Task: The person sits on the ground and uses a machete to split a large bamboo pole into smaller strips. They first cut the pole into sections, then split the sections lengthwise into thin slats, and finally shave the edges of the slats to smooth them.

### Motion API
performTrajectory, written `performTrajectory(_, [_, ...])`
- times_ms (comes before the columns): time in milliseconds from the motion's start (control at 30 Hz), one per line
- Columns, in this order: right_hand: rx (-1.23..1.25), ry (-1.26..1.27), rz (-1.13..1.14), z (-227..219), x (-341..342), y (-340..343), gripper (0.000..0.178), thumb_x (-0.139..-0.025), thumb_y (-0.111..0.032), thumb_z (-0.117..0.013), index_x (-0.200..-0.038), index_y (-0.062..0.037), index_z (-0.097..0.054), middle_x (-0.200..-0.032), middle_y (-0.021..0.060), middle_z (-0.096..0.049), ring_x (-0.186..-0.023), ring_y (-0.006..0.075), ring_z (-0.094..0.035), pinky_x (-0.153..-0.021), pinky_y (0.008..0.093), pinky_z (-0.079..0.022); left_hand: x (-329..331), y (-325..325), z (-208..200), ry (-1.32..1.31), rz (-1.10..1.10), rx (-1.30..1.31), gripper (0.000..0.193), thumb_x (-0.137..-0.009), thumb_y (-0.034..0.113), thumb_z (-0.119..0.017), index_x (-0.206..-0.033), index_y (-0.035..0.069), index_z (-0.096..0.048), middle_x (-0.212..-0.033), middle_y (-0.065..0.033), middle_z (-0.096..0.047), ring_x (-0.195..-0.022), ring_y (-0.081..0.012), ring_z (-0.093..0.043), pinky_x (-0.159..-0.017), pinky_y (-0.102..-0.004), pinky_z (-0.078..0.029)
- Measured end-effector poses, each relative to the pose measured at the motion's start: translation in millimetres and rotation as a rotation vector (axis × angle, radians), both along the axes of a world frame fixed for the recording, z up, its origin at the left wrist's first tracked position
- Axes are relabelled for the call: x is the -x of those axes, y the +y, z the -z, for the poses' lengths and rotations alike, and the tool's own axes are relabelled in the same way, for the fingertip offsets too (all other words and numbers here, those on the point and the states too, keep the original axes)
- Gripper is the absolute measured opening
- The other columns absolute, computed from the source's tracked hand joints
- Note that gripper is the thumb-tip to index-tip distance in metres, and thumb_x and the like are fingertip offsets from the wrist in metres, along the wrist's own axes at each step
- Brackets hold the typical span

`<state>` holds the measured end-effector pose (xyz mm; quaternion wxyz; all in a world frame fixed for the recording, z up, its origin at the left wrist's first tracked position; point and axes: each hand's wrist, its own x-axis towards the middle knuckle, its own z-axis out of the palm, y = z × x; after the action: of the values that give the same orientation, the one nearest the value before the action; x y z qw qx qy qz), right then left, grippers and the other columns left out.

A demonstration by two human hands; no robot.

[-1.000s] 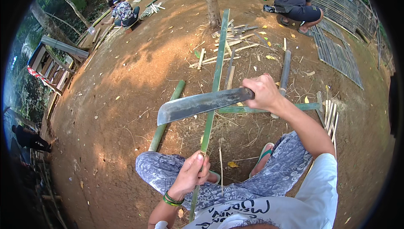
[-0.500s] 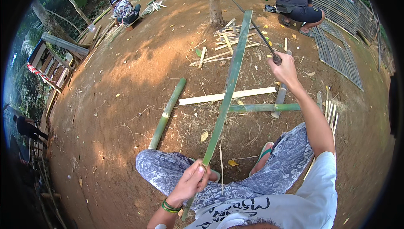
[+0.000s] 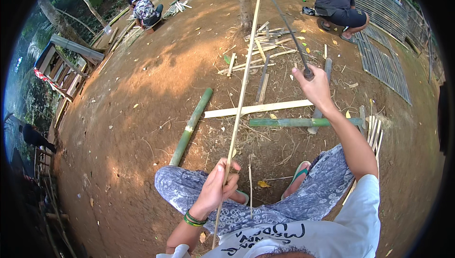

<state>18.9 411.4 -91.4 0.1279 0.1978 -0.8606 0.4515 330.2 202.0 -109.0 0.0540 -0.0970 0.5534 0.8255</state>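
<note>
My left hand (image 3: 214, 190) is closed round a long bamboo strip (image 3: 242, 85) near its lower end. The strip slants up and away from me, its narrow pale edge showing. In my right hand (image 3: 314, 88) is the dark handle of a machete (image 3: 290, 30), its thin blade pointing up and away to the left, apart from the strip. Below the hands, a green bamboo pole (image 3: 289, 122) lies across a greyish bamboo piece (image 3: 327, 75). A flat pale bamboo slat (image 3: 260, 108) lies just beyond the green pole.
Another green bamboo pole (image 3: 192, 126) lies by my left knee. Split bamboo pieces (image 3: 265, 49) are heaped by a tree trunk (image 3: 245, 7). More slats (image 3: 374, 135) lie at my right. Two people (image 3: 336, 4) (image 3: 146, 11) squat farther off, and bamboo panels (image 3: 384, 63) lie at the right.
My left hand has turned the bamboo strip from its wide green face to its narrow edge. My right hand with the machete has shifted slightly down and left.
</note>
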Motion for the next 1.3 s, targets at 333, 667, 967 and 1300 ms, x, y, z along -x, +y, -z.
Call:
performTrajectory(333, [-0.3,0.493,-0.492,15.2,-82.1,-36.6,0.016,-0.067,-0.013,-0.07,-0.076,-0.0074,-0.057,-0.057,0.01,-0.06,-0.051,0.0314,-0.065,-0.049,0.045,-0.051,33.1,0.8,1.8,-0.057,0.039,0.05,0.046,-0.11,0.045,-0.023,-0.1,0.008,-0.047,-0.06,0.0049,-0.029,-0.044,-0.0045,-0.023,-0.039,-0.022,-0.02])
performTrajectory(667, [-0.421,0.304,-0.202,-4.6,-28.1,-22.4,0.006,-0.074,-0.012,-0.062,-0.074,-0.0056,-0.063,-0.055,0.0109,-0.06,-0.05,0.0315,-0.063,-0.05,0.0454,-0.052,6.2,10.3,5.3,-0.002,-0.006,0.365,0.044,-0.111,0.039,-0.026,-0.091,0.005,-0.047,-0.058,0.0063,-0.032,-0.046,-0.0039,-0.026,-0.042,-0.0224,-0.025])
performTrajectory(967, [-0.44,0.552,-0.385,16.2,-51.3,-25.8,0.004,-0.067,-0.009,-0.063,-0.067,-0.0089,-0.06,-0.056,0.0081,-0.063,-0.045,0.0244,-0.06,-0.047,0.0407,-0.049,8.1,5.7,13.1,-0.032,0.013,0.309,0.042,-0.111,0.037,-0.03,-0.093,0.004,-0.049,-0.058,0.006,-0.035,-0.048,-0.0039,-0.031,-0.045,-0.022,-0.027])
performTrajectory(1300, [-0.408,0.241,0.02,5.1,35.4,20.1,0.013,-0.081,-0.015,-0.063,-0.075,-0.0042,-0.066,-0.051,0.0078,-0.056,-0.047,0.0248,-0.056,-0.055,0.0454,-0.052,-34.0,8.1,35.1,-0.108,0.106,0.271,0.044,-0.111,0.038,-0.027,-0.095,0.004,-0.05,-0.056,0.0057,-0.034,-0.045,-0.0049,-0.03,-0.043,-0.0221,-0.026])
